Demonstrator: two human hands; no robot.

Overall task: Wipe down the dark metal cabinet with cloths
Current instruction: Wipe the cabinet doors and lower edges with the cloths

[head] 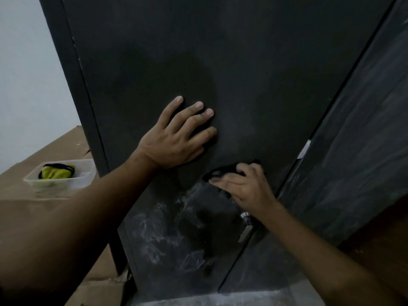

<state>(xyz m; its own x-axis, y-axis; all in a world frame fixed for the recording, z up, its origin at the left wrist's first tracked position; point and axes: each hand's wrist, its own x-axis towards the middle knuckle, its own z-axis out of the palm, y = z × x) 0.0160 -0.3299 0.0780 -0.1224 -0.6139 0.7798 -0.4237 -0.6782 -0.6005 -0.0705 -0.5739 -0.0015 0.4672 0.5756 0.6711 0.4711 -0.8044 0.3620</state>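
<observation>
The left hand [174, 138] lies flat with fingers spread on the dark cabinet [242, 62] door, and below it, near the door's right edge, the right hand [245, 186] grips what looks like a black cloth [223, 171].

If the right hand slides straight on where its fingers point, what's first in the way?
Likely the left hand, flat on the door just up-left of the right hand and its cloth. Only bare door lies between them.
</observation>
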